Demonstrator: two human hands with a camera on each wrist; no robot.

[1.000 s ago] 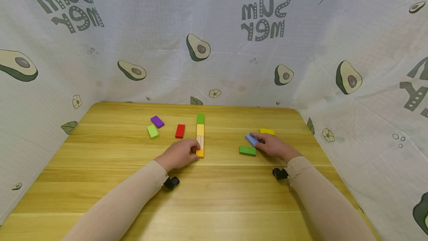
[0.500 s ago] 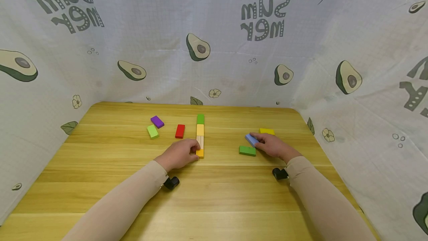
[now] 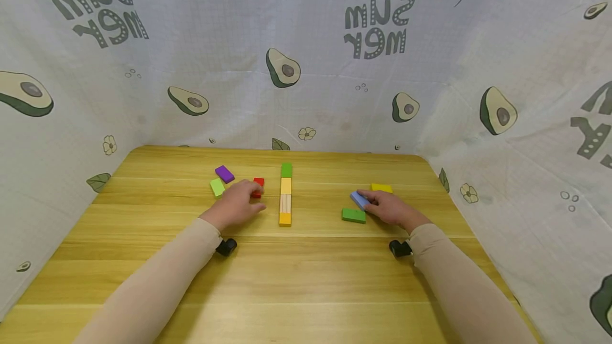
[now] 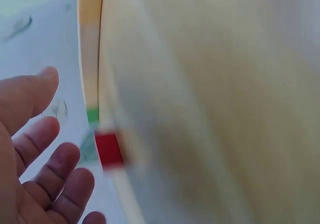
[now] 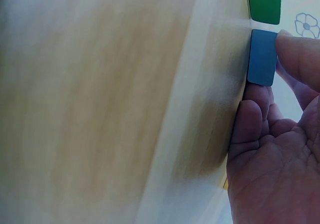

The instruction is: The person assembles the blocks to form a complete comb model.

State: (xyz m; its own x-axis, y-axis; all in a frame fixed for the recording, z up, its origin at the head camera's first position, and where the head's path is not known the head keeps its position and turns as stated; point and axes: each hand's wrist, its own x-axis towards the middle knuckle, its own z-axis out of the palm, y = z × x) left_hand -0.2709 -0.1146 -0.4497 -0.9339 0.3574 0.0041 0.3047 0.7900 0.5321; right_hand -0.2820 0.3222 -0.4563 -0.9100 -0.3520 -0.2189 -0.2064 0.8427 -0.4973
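My left hand (image 3: 237, 206) hovers beside a red block (image 3: 258, 181), partly covering it in the head view. Its thumb and fingers are spread apart and hold nothing; the left wrist view shows the red block (image 4: 109, 150) beyond the fingertips. My right hand (image 3: 393, 208) pinches a blue block (image 3: 359, 199) lying on the table. In the right wrist view the thumb meets one side of the blue block (image 5: 262, 57), and fingers are curled at its near end. A row of end-to-end blocks (image 3: 286, 187) runs away from me: green, light yellow, pale wood, orange.
A purple block (image 3: 224, 173) and a light green block (image 3: 217, 188) lie left of the red one. A green block (image 3: 354, 215) sits in front of the blue one, a yellow block (image 3: 381, 188) behind it. Printed cloth (image 3: 325, 105) hangs around the wooden table (image 3: 311, 285).
My left hand has let go of the near end of the row and moved left and slightly away from me, to the red block. The right hand stays on the blue block.
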